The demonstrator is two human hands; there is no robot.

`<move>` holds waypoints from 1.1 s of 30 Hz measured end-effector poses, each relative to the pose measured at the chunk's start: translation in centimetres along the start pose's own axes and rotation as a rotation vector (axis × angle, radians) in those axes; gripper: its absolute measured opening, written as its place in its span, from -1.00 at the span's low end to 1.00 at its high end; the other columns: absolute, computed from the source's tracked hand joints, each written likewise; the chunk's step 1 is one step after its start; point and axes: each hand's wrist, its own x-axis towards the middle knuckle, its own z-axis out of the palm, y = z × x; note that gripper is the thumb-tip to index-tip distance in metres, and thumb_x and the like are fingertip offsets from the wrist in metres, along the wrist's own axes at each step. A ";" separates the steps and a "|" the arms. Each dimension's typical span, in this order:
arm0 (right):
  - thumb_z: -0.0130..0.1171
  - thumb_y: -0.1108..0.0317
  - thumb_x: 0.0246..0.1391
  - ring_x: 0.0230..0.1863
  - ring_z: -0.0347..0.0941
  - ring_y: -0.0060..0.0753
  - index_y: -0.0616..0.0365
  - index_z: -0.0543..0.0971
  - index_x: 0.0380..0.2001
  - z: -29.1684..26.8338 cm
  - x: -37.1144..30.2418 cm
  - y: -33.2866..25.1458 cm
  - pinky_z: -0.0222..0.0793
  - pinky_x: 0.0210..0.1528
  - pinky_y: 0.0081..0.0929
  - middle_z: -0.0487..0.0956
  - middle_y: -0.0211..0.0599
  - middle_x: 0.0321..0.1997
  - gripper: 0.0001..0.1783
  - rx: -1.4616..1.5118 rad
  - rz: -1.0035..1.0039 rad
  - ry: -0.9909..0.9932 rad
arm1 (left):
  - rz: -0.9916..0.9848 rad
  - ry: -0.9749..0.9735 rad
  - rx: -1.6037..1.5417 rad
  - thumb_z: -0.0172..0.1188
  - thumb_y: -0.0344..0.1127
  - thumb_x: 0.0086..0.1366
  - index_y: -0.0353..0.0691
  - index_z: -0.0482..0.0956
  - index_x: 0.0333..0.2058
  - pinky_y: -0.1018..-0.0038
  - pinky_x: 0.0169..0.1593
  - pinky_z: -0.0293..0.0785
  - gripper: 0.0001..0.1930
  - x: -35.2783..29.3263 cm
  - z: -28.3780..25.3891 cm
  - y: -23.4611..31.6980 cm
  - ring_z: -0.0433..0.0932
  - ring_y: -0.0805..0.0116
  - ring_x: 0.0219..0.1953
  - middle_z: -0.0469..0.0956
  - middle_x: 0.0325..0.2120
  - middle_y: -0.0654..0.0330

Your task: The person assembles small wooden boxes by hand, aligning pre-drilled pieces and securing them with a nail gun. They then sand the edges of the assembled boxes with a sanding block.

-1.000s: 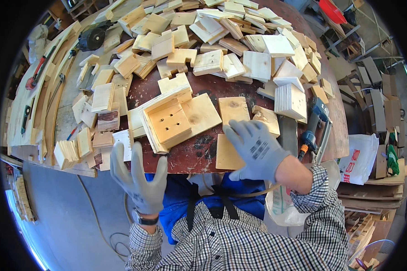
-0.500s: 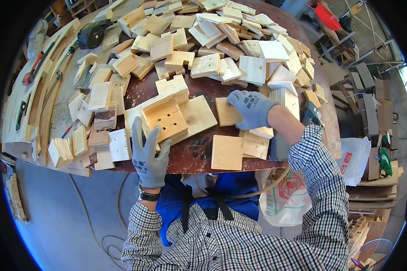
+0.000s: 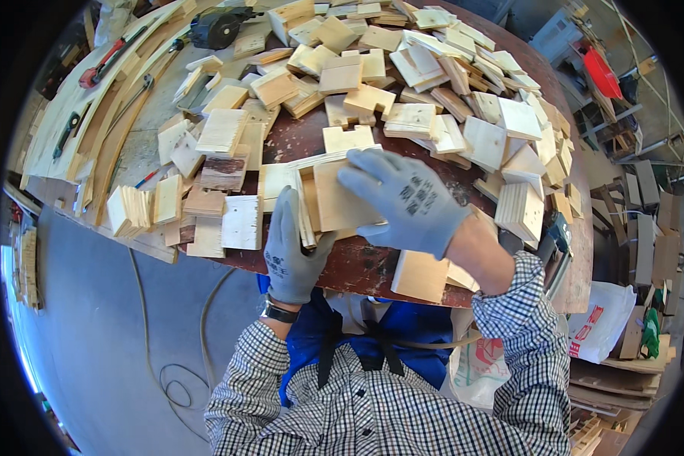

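My right hand (image 3: 406,199), in a grey work glove, grips a square wooden block (image 3: 342,199) by its right edge. The block is over a partly built wooden piece (image 3: 280,182) and covers most of it; whether the two touch, I cannot tell. My left hand (image 3: 296,257), gloved too, holds the near left end of that piece, thumb and fingers on either side. Just behind lies a notched block (image 3: 349,138). Near the table's front edge, below my right hand, rests another square block (image 3: 419,275).
A large heap of wooden offcuts (image 3: 425,68) spreads over the dark red table (image 3: 357,266). Stacked blocks (image 3: 224,133) stand on the left, with long boards, hand tools and a black power tool (image 3: 222,29) beyond. Another power tool (image 3: 558,232) lies at right.
My right hand has taken the square block from the table and carried it left, over the wooden piece. My left hand stays on the piece. The view has shifted.
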 end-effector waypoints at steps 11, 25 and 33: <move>0.31 0.33 0.21 0.37 0.42 0.16 0.21 0.42 0.33 3.3 -2.4 0.2 0.41 0.38 -0.06 0.42 0.14 0.38 -0.36 0.502 0.473 0.273 | 0.025 -0.010 -0.050 0.59 -0.08 0.21 -0.18 0.42 0.30 0.01 0.31 0.52 -0.23 0.7 -0.1 0.9 0.50 -0.30 0.30 0.48 0.27 -0.24; 0.17 0.46 0.09 -0.01 0.73 0.19 0.40 0.70 -0.06 2.2 -2.0 1.1 0.64 0.03 -0.04 0.72 0.27 -0.03 -0.63 0.658 0.550 -0.406 | 0.037 -0.074 -0.011 0.51 -0.08 0.35 -0.31 0.38 0.31 0.15 0.47 0.28 -0.28 0.0 0.2 -1.6 0.40 0.04 0.39 0.47 0.32 0.02; 0.10 0.29 0.31 0.07 0.66 0.26 0.30 0.56 0.06 2.0 -2.4 1.3 0.54 0.15 -0.05 0.68 0.24 0.07 -0.64 0.738 0.545 -0.454 | -0.007 -0.061 -0.065 0.51 0.01 0.31 -0.31 0.43 0.30 0.04 0.43 0.35 -0.25 0.1 0.5 -1.7 0.43 -0.10 0.37 0.50 0.28 -0.07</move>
